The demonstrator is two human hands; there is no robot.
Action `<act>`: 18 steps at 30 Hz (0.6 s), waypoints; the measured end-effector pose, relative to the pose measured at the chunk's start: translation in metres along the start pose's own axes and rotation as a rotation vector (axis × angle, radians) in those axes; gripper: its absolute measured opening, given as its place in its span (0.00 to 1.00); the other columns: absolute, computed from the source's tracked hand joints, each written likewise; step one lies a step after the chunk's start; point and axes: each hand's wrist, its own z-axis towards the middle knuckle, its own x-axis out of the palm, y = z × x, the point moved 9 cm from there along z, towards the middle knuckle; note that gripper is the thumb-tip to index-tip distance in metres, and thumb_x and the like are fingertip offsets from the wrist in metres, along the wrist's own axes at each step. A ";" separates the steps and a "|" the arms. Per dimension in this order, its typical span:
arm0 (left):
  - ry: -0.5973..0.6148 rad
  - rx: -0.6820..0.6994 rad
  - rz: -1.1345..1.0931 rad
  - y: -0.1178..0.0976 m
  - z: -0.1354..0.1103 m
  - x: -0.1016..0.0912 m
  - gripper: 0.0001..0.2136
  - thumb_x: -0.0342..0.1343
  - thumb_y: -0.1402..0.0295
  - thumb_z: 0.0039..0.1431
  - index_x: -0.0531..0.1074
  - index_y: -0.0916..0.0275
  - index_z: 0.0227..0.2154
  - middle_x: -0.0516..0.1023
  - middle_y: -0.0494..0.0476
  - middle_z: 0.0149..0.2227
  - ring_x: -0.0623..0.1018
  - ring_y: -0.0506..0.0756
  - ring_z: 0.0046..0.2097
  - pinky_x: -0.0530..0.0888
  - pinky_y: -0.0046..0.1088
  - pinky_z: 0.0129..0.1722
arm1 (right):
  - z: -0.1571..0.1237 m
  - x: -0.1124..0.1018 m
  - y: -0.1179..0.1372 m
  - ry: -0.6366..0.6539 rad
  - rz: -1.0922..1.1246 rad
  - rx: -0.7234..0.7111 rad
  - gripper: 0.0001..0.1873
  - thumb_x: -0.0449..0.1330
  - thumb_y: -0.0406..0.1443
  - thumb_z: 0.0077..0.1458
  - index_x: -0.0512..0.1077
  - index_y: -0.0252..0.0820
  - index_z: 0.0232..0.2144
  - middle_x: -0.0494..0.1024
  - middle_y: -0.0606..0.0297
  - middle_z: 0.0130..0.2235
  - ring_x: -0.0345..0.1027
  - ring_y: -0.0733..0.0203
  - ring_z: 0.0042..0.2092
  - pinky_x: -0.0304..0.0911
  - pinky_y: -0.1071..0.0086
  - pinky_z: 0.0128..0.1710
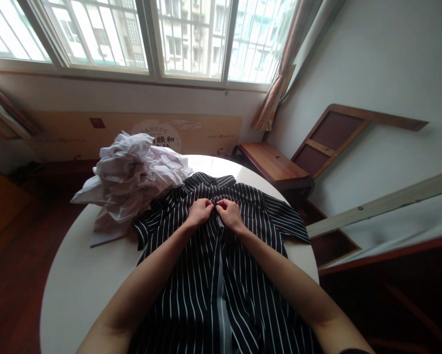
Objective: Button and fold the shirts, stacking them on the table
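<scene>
A black shirt with thin white stripes (206, 275) lies spread face up on a round white table (76, 280), collar at the far side. My left hand (199, 211) and my right hand (228, 212) meet at the top of the front placket, just below the collar. Both hands are closed, fingers pinching the shirt's front edges together. The short sleeves lie spread out to either side.
A crumpled pile of white clothes (130, 179) sits on the table's far left, touching the shirt. Past the table's right edge stand a wooden bench (274, 164) and wooden frames (335, 135) leaning on the wall. A wide window (150, 34) runs behind.
</scene>
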 end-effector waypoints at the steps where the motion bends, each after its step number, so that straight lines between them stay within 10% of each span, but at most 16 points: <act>1: -0.003 -0.007 0.006 0.000 0.000 0.000 0.08 0.53 0.67 0.55 0.77 0.62 0.31 0.79 0.57 0.33 0.76 0.54 0.36 0.68 0.27 0.34 | 0.000 0.000 -0.001 -0.001 0.027 -0.001 0.08 0.57 0.33 0.51 0.76 0.39 0.32 0.80 0.62 0.34 0.73 0.60 0.36 0.65 0.68 0.41; 11: 0.020 -0.091 0.058 0.001 -0.002 -0.003 0.10 0.54 0.64 0.55 0.79 0.62 0.32 0.80 0.57 0.33 0.77 0.54 0.35 0.68 0.26 0.35 | 0.009 0.007 -0.020 0.117 0.344 0.091 0.14 0.54 0.36 0.49 0.78 0.36 0.31 0.79 0.62 0.29 0.72 0.60 0.31 0.66 0.68 0.35; 18: -0.005 -0.109 -0.102 0.006 0.003 -0.004 0.08 0.58 0.67 0.50 0.80 0.65 0.30 0.80 0.57 0.30 0.77 0.53 0.34 0.67 0.24 0.31 | 0.015 0.000 0.004 0.115 0.140 -0.052 0.09 0.59 0.32 0.46 0.78 0.37 0.30 0.80 0.61 0.32 0.73 0.60 0.35 0.66 0.68 0.40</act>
